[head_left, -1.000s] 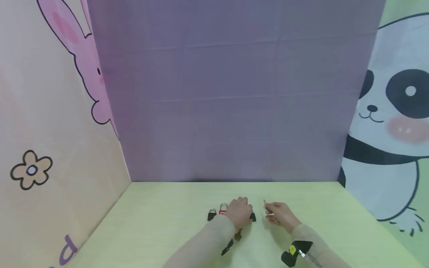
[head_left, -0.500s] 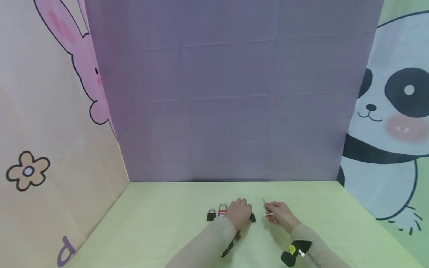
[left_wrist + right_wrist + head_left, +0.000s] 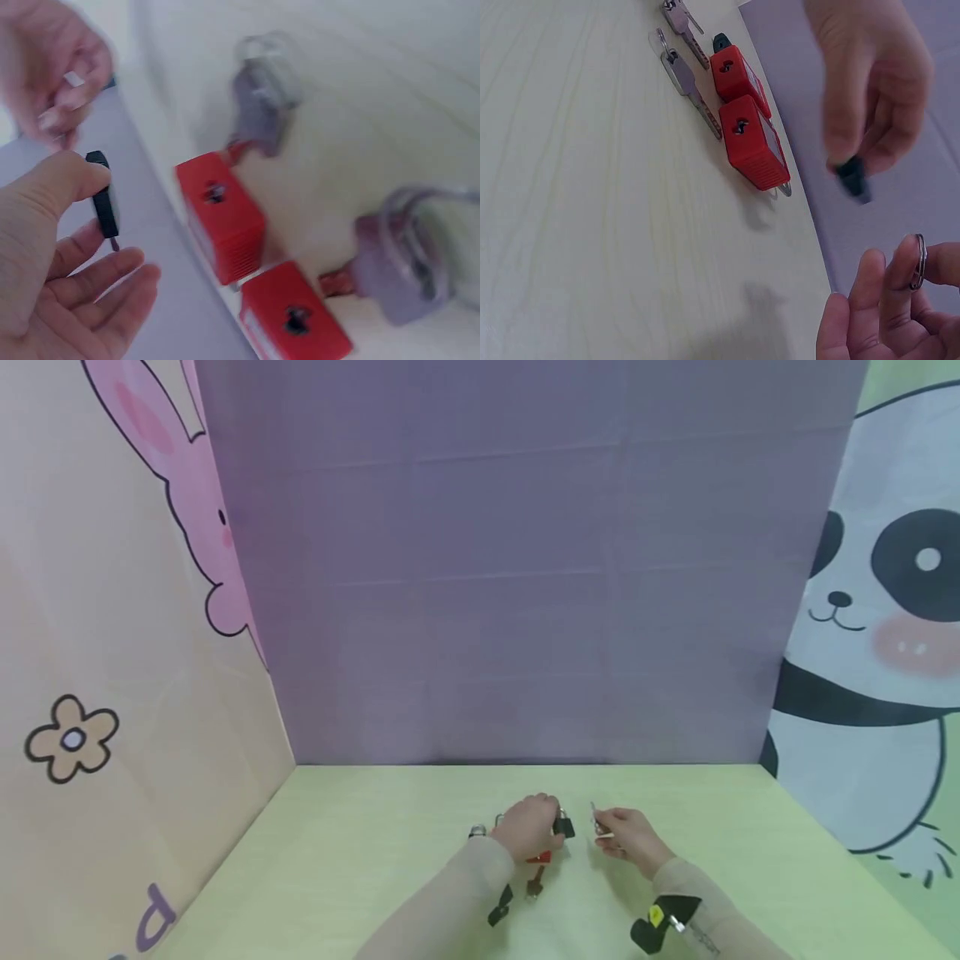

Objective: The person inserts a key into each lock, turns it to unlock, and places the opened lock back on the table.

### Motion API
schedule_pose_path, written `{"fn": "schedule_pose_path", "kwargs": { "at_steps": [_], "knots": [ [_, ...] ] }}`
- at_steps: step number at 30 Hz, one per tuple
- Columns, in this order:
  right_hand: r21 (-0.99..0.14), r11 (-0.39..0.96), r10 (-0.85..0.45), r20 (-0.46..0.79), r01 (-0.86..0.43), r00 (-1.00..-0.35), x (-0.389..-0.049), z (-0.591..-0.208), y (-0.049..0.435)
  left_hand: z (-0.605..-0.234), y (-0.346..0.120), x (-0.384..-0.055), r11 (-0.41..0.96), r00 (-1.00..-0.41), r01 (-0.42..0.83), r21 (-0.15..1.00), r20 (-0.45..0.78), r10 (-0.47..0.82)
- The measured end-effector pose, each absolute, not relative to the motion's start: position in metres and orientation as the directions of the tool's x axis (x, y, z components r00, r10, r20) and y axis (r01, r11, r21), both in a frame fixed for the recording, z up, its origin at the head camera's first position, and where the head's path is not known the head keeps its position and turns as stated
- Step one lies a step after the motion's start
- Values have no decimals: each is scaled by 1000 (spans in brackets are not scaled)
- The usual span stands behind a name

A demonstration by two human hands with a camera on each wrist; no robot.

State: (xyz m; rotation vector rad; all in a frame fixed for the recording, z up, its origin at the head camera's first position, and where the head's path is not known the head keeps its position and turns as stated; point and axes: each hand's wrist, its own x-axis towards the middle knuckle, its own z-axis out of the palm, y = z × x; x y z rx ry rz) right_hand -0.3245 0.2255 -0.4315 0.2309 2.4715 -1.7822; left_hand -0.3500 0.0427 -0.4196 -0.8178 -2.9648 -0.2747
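Observation:
My left hand [image 3: 529,828] pinches a small black padlock [image 3: 564,827] between thumb and finger, its metal shackle pointing up in the head view. In the left wrist view the padlock's body [image 3: 106,201] shows edge-on, raised off the table. To the right, my right hand [image 3: 630,839] holds a key [image 3: 593,812] by its ring [image 3: 919,262]; the fingers hide part of it. Two red padlocks [image 3: 221,217] stand side by side near the left hand. Two keys [image 3: 681,79] lie in front of them, each with a ring.
Another black padlock [image 3: 721,42] stands beyond the red padlocks in the right wrist view, mostly hidden. A purple-grey sheet [image 3: 517,568] hangs behind the pale table [image 3: 360,852]. Printed walls flank both sides.
My left hand has raised the black padlock from the table and shifted slightly up and left. A red padlock's lower part now shows beneath that hand. The right hand has barely moved.

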Motion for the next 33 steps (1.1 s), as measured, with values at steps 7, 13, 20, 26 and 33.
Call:
{"fn": "schedule_pose_path", "kwargs": {
  "at_steps": [7,13,20,26,33],
  "knots": [
    [-940,298,69,-153,167,-986,-326,-433,223,-412,13,-350,495,-895,356,793,136,426],
    [-943,278,65,-170,182,-983,-327,-434,220,-420,-5,-349,194,-920,177,965,92,380],
    [-954,253,45,-151,158,-987,-326,-435,217,-427,-13,-344,-28,-940,-45,999,-33,339],
    [-951,262,45,-159,165,-986,-327,-436,216,-435,-17,-343,-219,-938,-122,968,-40,346],
    [-949,269,43,-157,163,-987,-328,-437,214,-434,-18,-343,-194,-950,-144,970,-81,303]
  ]
}}
